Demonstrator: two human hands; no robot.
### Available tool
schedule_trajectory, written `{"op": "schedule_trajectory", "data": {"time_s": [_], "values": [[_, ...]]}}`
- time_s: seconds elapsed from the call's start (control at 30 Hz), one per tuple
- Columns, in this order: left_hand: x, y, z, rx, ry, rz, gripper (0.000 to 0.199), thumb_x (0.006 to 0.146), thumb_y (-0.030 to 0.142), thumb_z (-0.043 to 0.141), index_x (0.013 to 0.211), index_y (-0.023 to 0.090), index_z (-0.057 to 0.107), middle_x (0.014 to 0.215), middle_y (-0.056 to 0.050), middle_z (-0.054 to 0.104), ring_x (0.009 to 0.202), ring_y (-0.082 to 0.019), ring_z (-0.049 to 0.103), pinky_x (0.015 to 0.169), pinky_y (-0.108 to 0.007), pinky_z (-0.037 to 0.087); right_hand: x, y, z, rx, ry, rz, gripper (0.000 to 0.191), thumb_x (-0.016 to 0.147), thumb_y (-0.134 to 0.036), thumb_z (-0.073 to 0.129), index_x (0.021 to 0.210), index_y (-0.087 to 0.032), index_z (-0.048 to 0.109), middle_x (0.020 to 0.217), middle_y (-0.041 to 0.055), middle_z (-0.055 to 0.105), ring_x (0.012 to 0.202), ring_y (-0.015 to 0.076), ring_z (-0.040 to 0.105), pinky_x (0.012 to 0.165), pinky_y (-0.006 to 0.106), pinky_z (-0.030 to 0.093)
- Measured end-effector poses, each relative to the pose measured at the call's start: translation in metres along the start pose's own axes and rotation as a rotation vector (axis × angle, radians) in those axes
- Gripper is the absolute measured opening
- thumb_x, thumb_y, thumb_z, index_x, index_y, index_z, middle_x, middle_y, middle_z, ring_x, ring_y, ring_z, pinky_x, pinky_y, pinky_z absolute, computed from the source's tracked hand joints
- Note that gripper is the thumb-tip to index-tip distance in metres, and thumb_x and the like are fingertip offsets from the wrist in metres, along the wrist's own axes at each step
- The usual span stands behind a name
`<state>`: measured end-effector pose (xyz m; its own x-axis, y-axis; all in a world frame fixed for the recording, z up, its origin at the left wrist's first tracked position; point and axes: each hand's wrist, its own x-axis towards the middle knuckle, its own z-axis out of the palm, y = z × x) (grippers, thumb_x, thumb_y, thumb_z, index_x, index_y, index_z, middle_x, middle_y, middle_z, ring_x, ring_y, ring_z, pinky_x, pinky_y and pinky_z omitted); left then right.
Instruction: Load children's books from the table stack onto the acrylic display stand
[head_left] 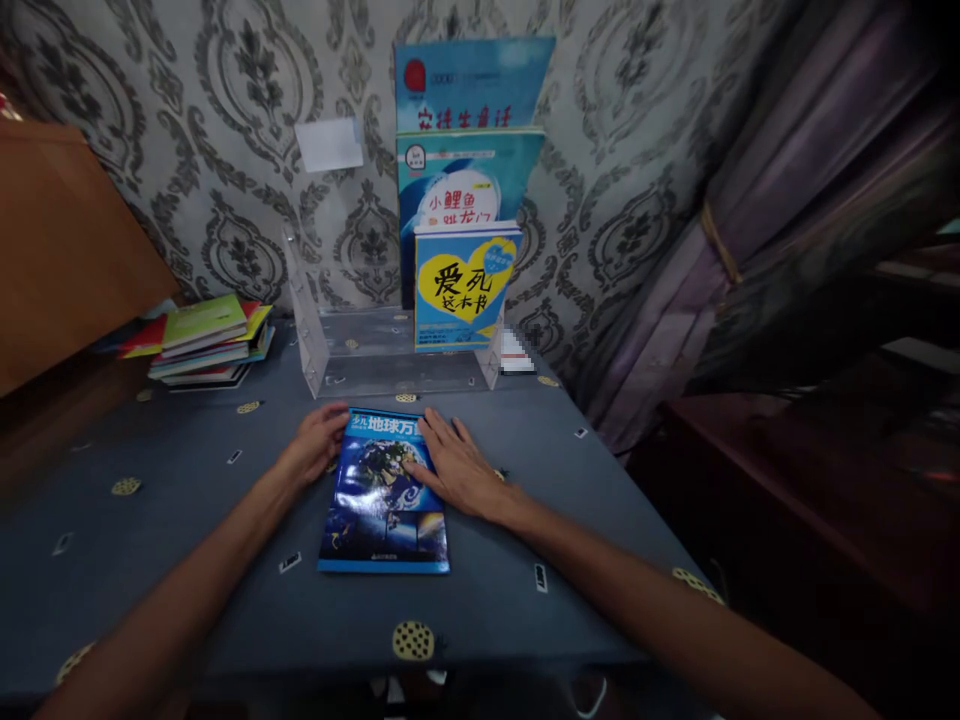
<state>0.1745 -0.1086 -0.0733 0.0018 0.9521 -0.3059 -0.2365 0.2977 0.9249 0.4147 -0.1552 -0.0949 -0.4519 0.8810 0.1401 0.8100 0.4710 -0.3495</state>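
Observation:
A blue children's book (386, 500) with a picture of the Earth lies flat on the cloth-covered table in front of me. My left hand (319, 445) is at its upper left edge, fingers loosely bent, the tips touching or nearly touching the edge. Across the upper right part of the cover rests my right hand (457, 465), palm down, with its fingers spread and its thumb on the Earth picture. Part of the title is hidden under the right fingers. Neither hand is closed around the book.
Behind the book stands a clear acrylic book rack (360, 375). At its right side are a blue-and-yellow book (469, 335), a teal book (409, 185) and a taller blue book (476, 75). A stack of books (210, 335) lies left. A purple curtain (660, 290) hangs beyond the table's right edge.

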Motion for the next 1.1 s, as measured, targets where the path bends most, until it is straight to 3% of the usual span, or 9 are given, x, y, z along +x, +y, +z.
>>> {"op": "schedule_trajectory", "data": {"time_s": [0.17, 0.37, 0.47, 0.57, 0.7, 0.8, 0.9, 1.0, 1.1], "values": [[-0.010, -0.001, 0.008, -0.143, -0.116, -0.144, 0.008, 0.084, 0.015, 0.071, 0.090, 0.011, 0.070, 0.074, -0.008, 0.074, 0.064, -0.021, 0.073, 0.063, -0.030, 0.062, 0.000, 0.001, -0.003, 0.072, 0.002, -0.002, 0.076, 0.101, -0.061, 0.033, 0.155, -0.009, 0.032, 0.162, 0.0224, 0.028, 0.153, 0.0297, 0.021, 0.124, 0.053, 0.020], [-0.014, -0.006, 0.015, -0.232, -0.069, -0.055, 0.009, 0.088, 0.017, 0.066, 0.091, 0.011, 0.072, 0.081, -0.010, 0.077, 0.075, -0.023, 0.076, 0.074, -0.034, 0.065, -0.001, 0.005, -0.006, 0.332, 0.041, 0.083, 0.082, 0.099, -0.065, 0.032, 0.160, -0.011, 0.020, 0.166, 0.0186, 0.013, 0.154, 0.0291, 0.016, 0.124, 0.051, 0.023], [-0.017, -0.004, 0.019, -0.250, -0.028, -0.014, 0.014, 0.092, 0.018, 0.061, 0.084, 0.011, 0.071, 0.080, -0.009, 0.077, 0.073, -0.021, 0.075, 0.075, -0.033, 0.064, 0.000, 0.005, -0.006, 0.507, 0.142, 0.104, 0.080, 0.099, -0.062, 0.037, 0.161, -0.016, 0.017, 0.165, 0.0161, 0.023, 0.152, 0.0277, 0.025, 0.123, 0.051, 0.027], [-0.020, 0.001, 0.025, -0.266, 0.019, 0.048, 0.018, 0.095, 0.017, 0.056, 0.086, 0.013, 0.071, 0.082, -0.007, 0.077, 0.078, -0.020, 0.075, 0.078, -0.031, 0.063, 0.003, 0.002, -0.005, 0.797, 0.263, 0.102, 0.073, 0.096, -0.063, 0.045, 0.154, -0.022, 0.033, 0.153, 0.0125, 0.047, 0.140, 0.0280, 0.047, 0.115, 0.049, 0.040], [-0.020, 0.010, 0.038, -0.288, 0.042, 0.113, 0.014, 0.094, 0.020, 0.057, 0.089, 0.014, 0.069, 0.086, -0.006, 0.078, 0.088, -0.021, 0.075, 0.085, -0.034, 0.062, 0.010, -0.001, -0.009, 1.342, 0.113, 0.181, 0.062, 0.085, -0.070, 0.058, 0.118, -0.018, 0.066, 0.111, 0.0107, 0.075, 0.104, 0.0281, 0.072, 0.090, 0.043, 0.059], [-0.017, 0.017, 0.053, -0.304, -0.005, 0.187, 0.013, 0.088, 0.026, 0.067, 0.089, 0.013, 0.069, 0.086, -0.006, 0.078, 0.091, -0.023, 0.074, 0.089, -0.037, 0.060, 0.012, -0.003, -0.017, 1.642, 0.075, 0.253, 0.054, 0.075, -0.064, 0.075, 0.102, -0.017, 0.070, 0.098, 0.0093, 0.078, 0.096, 0.0272, 0.074, 0.088, 0.041, 0.060], [-0.015, 0.025, 0.070, -0.321, -0.062, 0.331, 0.026, 0.079, 0.035, 0.078, 0.089, 0.013, 0.070, 0.085, -0.007, 0.077, 0.096, -0.025, 0.074, 0.093, -0.038, 0.058, 0.011, -0.004, -0.026, 1.818, 0.112, 0.258, 0.047, 0.072, -0.056, 0.082, 0.098, -0.019, 0.071, 0.097, 0.0075, 0.079, 0.099, 0.0272, 0.074, 0.091, 0.042, 0.059], [-0.018, 0.031, 0.083, -0.309, -0.068, 0.431, 0.035, 0.076, 0.043, 0.080, 0.091, 0.014, 0.071, 0.088, -0.006, 0.078, 0.101, -0.025, 0.073, 0.096, -0.039, 0.056, 0.011, -0.004, -0.031, 1.873, 0.194, 0.260, 0.037, 0.077, -0.051, 0.080, 0.097, -0.020, 0.072, 0.096, 0.0062, 0.079, 0.102, 0.0271, 0.073, 0.093, 0.043, 0.059], [-0.025, 0.026, 0.087, -0.246, -0.065, 0.411, 0.041, 0.080, 0.052, 0.075, 0.097, 0.015, 0.072, 0.094, -0.007, 0.078, 0.103, -0.025, 0.072, 0.095, -0.039, 0.057, 0.013, 0.000, -0.035, 1.843, 0.317, 0.295, 0.033, 0.080, -0.049, 0.078, 0.096, -0.021, 0.073, 0.094, 0.0051, 0.079, 0.103, 0.0273, 0.073, 0.093, 0.042, 0.059]]}}
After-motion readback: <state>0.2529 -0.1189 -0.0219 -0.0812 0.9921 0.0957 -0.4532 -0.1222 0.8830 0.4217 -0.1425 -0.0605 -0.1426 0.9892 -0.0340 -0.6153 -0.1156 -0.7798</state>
